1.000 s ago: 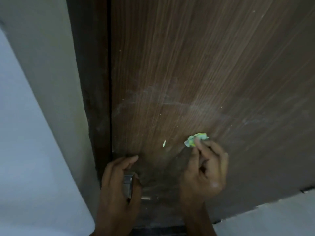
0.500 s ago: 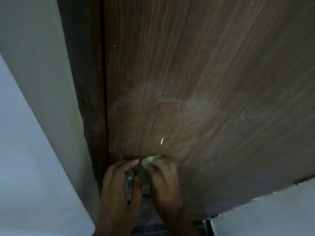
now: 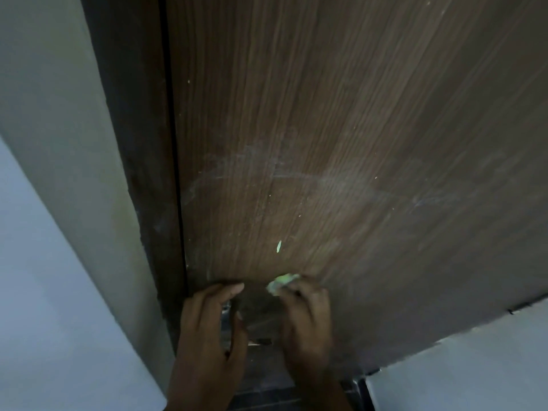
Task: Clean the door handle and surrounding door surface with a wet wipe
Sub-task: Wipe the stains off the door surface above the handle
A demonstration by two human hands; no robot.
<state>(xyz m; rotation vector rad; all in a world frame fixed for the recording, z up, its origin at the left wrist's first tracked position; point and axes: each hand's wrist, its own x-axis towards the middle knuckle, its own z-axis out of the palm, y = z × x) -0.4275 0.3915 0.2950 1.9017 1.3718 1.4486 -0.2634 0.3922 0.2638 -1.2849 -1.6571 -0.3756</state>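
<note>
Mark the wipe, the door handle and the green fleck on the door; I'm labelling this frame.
wipe (image 3: pixel 283 282): head view, on the crumpled green wad at the right hand's fingertips.
door handle (image 3: pixel 226 306): head view, metal sliver showing by the left hand.
green fleck (image 3: pixel 278 246): head view, its middle.

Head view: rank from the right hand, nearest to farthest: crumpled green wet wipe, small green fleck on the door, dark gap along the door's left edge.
1. Crumpled green wet wipe: pinched at the fingertips of the right hand.
2. Small green fleck: on the brown wooden door, just above the wipe.
3. Dark gap: along the door's left edge, beyond the left hand.
</note>
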